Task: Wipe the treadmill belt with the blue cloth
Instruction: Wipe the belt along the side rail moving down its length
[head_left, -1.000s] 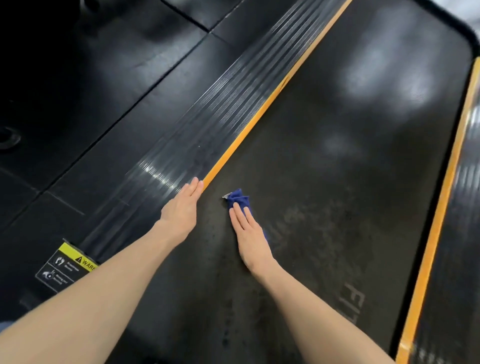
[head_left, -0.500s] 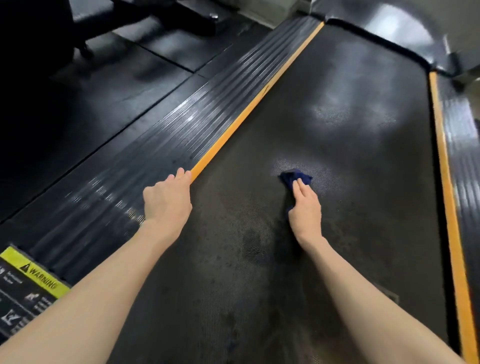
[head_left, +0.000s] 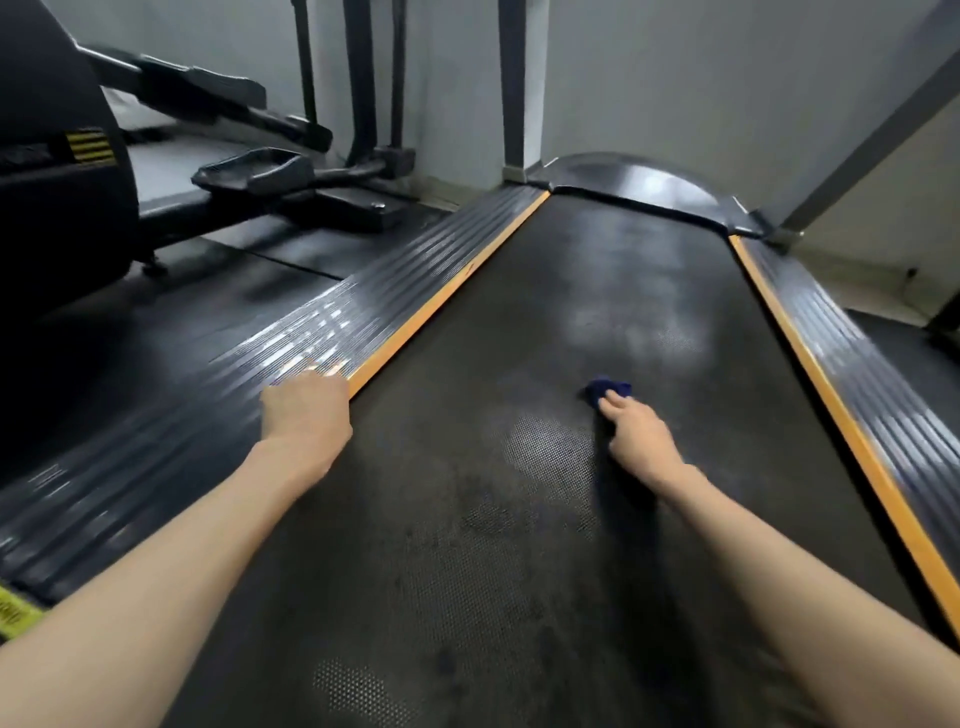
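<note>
A person's right hand (head_left: 638, 434) pressed a small blue cloth (head_left: 607, 388) flat against the treadmill belt (head_left: 582, 280), the fingers (head_left: 614, 401) lying forward and close together over the cloth rather than curling round it. The bunched cloth showed just beyond the fingertips, right of the belt's midline and well short of the curved motor cover (head_left: 639, 179) at the far end. The left hand (head_left: 306, 413) rested on the inner edge of the ribbed left side rail (head_left: 332, 332), where the orange strip (head_left: 447, 293) met the belt; its fingers reached forward, loose and blurred, holding nothing. Both bare forearms stretched out from the bottom of the frame. A paler, dimpled patch of belt lay between the two hands. A matching orange-edged right side rail (head_left: 852, 353) ran along the belt's far side, and an elliptical trainer (head_left: 244, 171) stood on the dark floor to the left
</note>
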